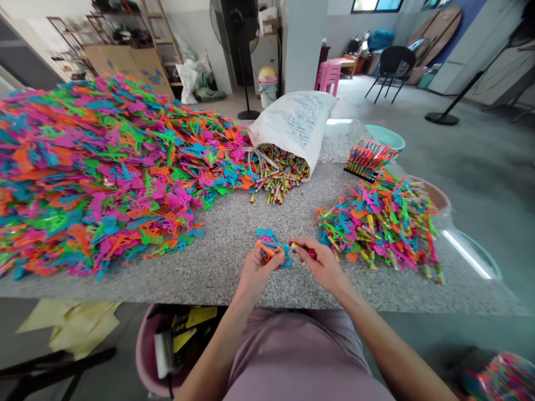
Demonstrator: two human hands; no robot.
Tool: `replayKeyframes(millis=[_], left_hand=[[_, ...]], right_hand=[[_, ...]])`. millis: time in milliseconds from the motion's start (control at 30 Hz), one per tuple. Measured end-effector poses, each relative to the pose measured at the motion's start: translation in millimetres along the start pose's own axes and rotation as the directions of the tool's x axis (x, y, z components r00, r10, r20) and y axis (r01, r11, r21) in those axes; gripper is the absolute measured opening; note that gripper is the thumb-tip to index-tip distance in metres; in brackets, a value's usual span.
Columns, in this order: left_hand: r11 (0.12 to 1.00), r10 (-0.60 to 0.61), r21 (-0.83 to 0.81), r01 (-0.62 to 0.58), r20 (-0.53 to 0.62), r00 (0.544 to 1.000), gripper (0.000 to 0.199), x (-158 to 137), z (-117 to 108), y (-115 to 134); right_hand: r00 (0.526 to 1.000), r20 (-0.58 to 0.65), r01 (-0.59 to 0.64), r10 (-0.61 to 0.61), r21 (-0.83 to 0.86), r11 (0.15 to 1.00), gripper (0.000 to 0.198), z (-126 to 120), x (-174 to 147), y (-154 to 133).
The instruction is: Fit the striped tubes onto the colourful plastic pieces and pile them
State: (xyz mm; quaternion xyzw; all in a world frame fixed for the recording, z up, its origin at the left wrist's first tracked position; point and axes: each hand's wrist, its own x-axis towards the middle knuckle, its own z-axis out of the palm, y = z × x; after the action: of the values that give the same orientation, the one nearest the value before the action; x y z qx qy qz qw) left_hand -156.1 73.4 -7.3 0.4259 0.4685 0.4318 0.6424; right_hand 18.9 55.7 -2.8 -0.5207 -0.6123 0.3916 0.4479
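Observation:
My left hand (257,273) is closed around a small bunch of flat plastic pieces (267,245), mostly blue and orange. In my right hand (326,270), the fingertips pinch a small printed tube (294,245), yellow and red, whose end meets or nearly meets a blue piece at the left hand; I cannot tell if they are joined. To the left spreads a big heap of loose plastic pieces (108,167) in pink, orange, green and blue. A white woven sack (296,120) lies on its side, spilling printed tubes (282,172). Right of my hands is a pile of tubes with plastic pieces on them (380,217).
A black rack (361,174) holding upright tubes stands behind the right pile on the granite table (225,228). Basins, including a turquoise one (387,135), sit by the table's right edge. Below the front edge is a pink tub (144,351). Farther back stand fans and a black chair (397,61).

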Motion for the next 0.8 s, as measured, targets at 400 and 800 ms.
replayKeyframes(millis=[400, 800], left_hand=[[0.988, 0.119, 0.094, -0.121, 0.028, 0.993, 0.024, 0, 3, 3], [0.967, 0.084, 0.215, -0.133, 0.220, 0.972, 0.034, 19, -1, -19]], right_hand=[[0.995, 0.051, 0.093, -0.087, -0.119, 0.989, 0.027, -5, -5, 3], [0.985, 0.079, 0.173, -0.155, -0.335, 0.926, 0.030, -17, -16, 14]])
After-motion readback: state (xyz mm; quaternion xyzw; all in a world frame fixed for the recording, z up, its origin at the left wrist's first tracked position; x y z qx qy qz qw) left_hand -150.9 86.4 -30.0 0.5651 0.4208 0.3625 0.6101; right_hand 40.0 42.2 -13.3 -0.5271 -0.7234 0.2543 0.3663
